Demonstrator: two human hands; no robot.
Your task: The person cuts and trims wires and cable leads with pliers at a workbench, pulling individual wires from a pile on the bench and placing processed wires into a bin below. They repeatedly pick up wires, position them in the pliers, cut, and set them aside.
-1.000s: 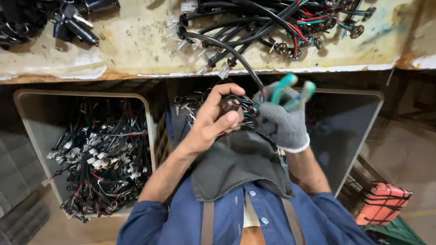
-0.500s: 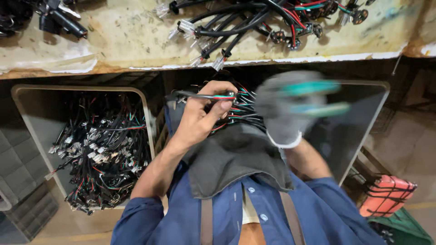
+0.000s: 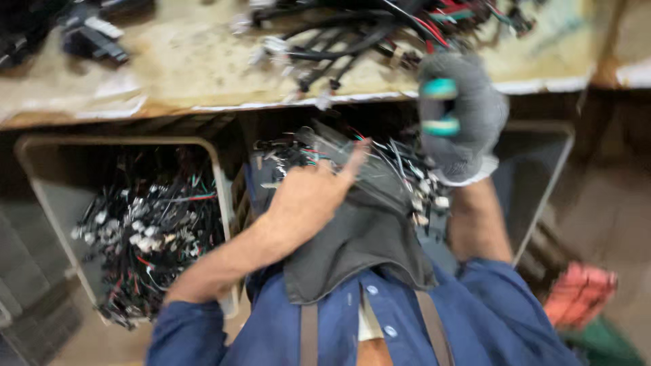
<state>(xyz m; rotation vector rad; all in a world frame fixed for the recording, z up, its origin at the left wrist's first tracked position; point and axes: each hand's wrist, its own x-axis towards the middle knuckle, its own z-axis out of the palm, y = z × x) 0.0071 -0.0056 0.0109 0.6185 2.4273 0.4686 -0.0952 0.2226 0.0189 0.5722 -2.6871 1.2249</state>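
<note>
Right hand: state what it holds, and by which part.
The gloved right hand grips a teal-handled tool by its handles; blur hides the tool's head.

We look down past the edge of a worn workbench [image 3: 169,74], its top yellowed, stained and chipped, with a pale strip along the front lip. Below it, in shadow, stands a beige plastic bin [image 3: 41,196] at our left and a second bin [image 3: 549,169] at our right, its rim light against a dark inside. The floor [image 3: 610,224] is dull brown concrete. Low at the right we see a blurred red crate [image 3: 580,295] beside something green [image 3: 600,346]. Light is dim and warm.
</note>
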